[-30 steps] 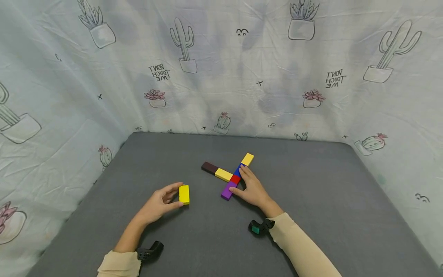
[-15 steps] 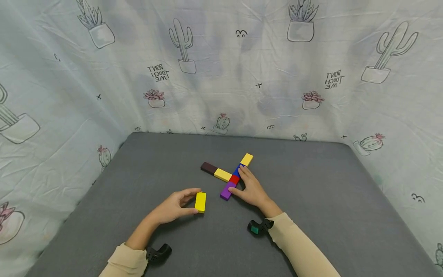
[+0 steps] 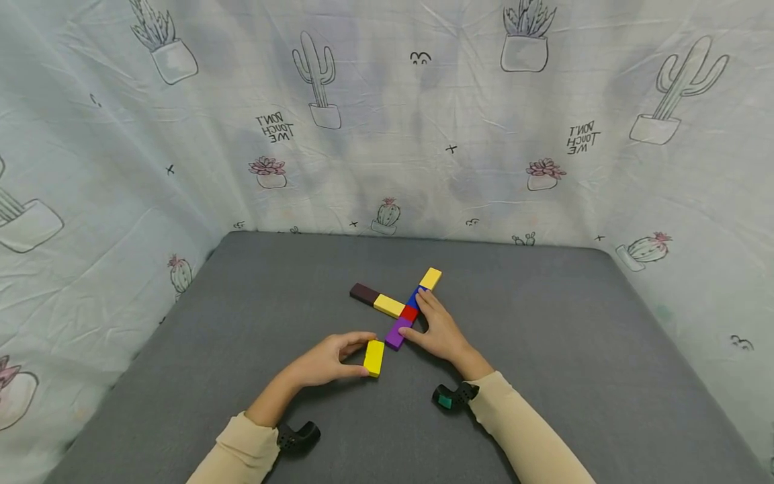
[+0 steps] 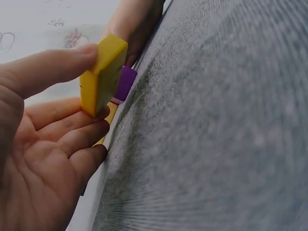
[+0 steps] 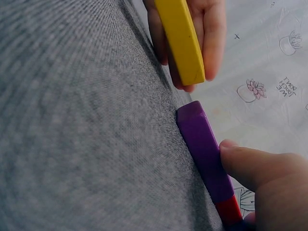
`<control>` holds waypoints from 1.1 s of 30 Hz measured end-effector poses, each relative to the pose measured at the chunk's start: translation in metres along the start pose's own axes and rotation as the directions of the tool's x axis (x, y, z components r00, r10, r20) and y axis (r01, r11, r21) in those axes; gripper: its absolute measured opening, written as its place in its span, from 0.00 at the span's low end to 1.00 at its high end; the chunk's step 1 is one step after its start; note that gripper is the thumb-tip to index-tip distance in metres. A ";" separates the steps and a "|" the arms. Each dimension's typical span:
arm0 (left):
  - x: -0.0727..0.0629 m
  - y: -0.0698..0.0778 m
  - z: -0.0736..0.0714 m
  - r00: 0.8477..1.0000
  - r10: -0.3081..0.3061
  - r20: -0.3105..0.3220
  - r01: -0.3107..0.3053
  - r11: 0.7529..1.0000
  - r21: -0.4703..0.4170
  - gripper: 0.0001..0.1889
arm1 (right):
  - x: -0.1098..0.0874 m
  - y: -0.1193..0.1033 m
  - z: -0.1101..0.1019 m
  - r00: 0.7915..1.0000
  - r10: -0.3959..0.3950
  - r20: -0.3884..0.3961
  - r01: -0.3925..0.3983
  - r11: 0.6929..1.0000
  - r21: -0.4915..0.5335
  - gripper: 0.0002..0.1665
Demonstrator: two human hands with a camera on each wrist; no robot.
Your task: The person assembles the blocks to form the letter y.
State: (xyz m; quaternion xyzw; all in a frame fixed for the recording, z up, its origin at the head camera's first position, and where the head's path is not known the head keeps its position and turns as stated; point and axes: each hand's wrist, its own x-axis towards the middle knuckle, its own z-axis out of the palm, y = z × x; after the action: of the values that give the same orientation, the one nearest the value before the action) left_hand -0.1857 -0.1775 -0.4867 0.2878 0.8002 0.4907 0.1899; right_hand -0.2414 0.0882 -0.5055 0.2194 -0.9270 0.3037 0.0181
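Note:
My left hand (image 3: pixel 326 361) pinches a bright yellow block (image 3: pixel 373 358) between thumb and fingers. In the left wrist view this yellow block (image 4: pixel 102 74) is tilted and held above the cloth. It is near the close end of a purple block (image 3: pixel 396 333), with a gap between them in the right wrist view. My right hand (image 3: pixel 446 334) rests on a row of blocks, its thumb touching the purple block (image 5: pixel 204 154) and its fingers on the blue block (image 3: pixel 414 298). A red block (image 3: pixel 409 314) lies between those two.
A pale yellow block (image 3: pixel 431 277) extends the row at its far end. Branching left from the red block are another pale yellow block (image 3: pixel 390 306) and a dark brown block (image 3: pixel 364 294). Grey cloth covers the table (image 3: pixel 520 309); a cactus-print curtain (image 3: pixel 387 121) stands behind and at the sides.
My left hand has carried the bright yellow block to the right and slightly nearer to me, towards the purple block. The right hand and the joined blocks have stayed in place.

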 end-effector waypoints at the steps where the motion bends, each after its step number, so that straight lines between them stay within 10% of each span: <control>1: 0.000 0.000 0.000 1.000 -0.003 0.002 0.003 1.000 0.004 0.36 | 0.000 0.000 0.000 1.000 0.001 0.000 -0.001 1.000 0.000 0.53; 33: 0.009 0.005 0.005 0.995 -0.035 0.091 0.003 0.944 0.330 0.34 | 0.002 0.002 0.004 0.998 -0.046 -0.038 0.046 0.999 0.013 0.54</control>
State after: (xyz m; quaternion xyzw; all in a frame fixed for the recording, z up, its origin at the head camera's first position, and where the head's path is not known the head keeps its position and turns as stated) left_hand -0.1888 -0.1665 -0.4850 0.3309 0.8638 0.3338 0.1817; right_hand -0.2431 0.0865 -0.5091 0.2351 -0.9190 0.3139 0.0409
